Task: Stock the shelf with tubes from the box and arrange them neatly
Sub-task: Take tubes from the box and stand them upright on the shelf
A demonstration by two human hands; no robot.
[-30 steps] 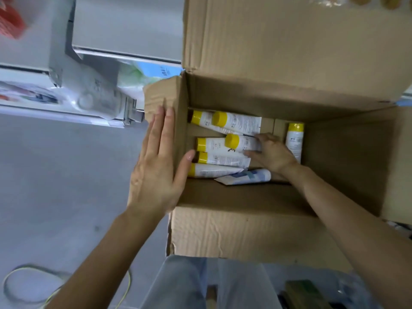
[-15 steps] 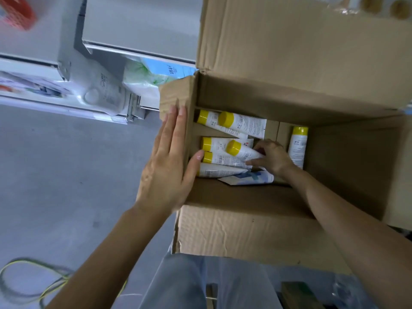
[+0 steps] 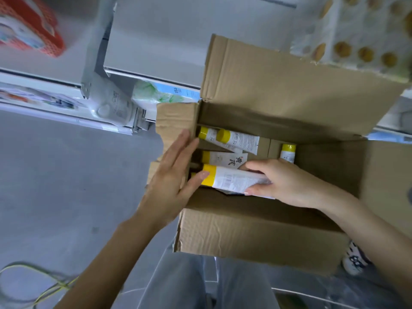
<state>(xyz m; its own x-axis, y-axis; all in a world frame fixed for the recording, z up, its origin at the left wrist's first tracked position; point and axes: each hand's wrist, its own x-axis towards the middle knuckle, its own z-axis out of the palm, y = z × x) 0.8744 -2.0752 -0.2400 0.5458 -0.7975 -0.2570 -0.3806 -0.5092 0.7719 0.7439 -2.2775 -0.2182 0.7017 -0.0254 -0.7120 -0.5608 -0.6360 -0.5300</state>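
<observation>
An open cardboard box (image 3: 256, 237) sits in front of me with several white tubes with yellow caps lying inside. My right hand (image 3: 283, 181) grips one white tube (image 3: 231, 178) by its flat end, lifted above the others with its yellow cap pointing left. My left hand (image 3: 174, 177) lies flat with straight fingers against the box's left wall, its thumb touching the held tube's cap. More tubes (image 3: 236, 139) lie at the back of the box, and one tube (image 3: 288, 152) stands by the right wall.
A white shelf (image 3: 66, 90) runs along the upper left with a red package (image 3: 29, 27), a white bottle (image 3: 111, 108) and a green-blue pack (image 3: 160, 94). A pack with round yellow items (image 3: 361, 36) sits upper right. Cables (image 3: 33, 284) lie on the grey floor.
My right hand has closed round one tube and raised it from the pile. My left hand stayed on the box's left wall, its thumb now at the tube's cap.
</observation>
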